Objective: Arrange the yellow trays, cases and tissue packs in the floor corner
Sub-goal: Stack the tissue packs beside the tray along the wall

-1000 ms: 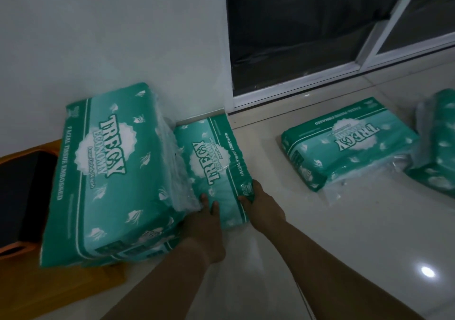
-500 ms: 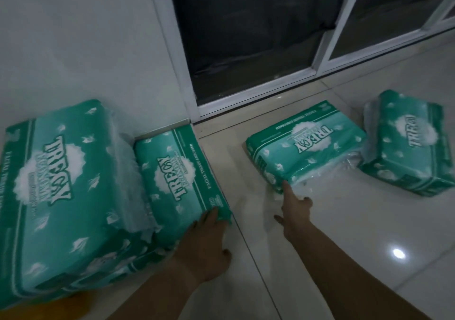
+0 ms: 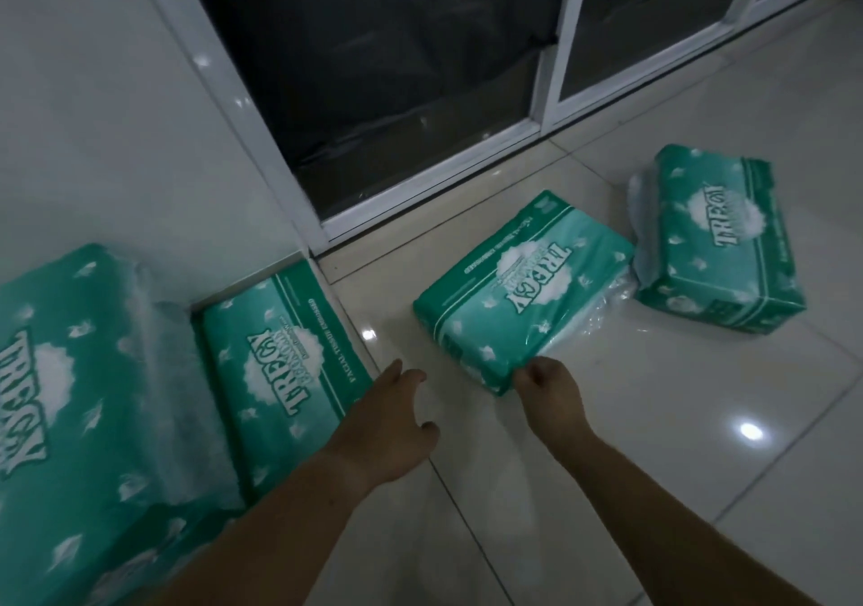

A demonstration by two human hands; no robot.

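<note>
Several green tissue packs lie on the pale tiled floor. A tall stack [image 3: 88,400] stands at the left against the white wall, and a flat pack [image 3: 280,353] lies beside it in the corner. My left hand [image 3: 392,423] hovers open just right of that flat pack, fingers spread. My right hand [image 3: 548,391] pinches the near corner of the middle pack [image 3: 523,292], which lies flat on the floor. A fourth pack [image 3: 719,241] rests further right. No yellow tray or case is in view.
A dark glass sliding door with a white frame [image 3: 420,185] runs along the back, its track at floor level. The white wall [image 3: 93,115] closes the left side. Glossy floor tiles [image 3: 700,442] spread to the right and front.
My left hand has come off the corner pack and opened. My right hand reached the middle pack and closed on its near corner. The view swung right, so the yellow tray left the frame.
</note>
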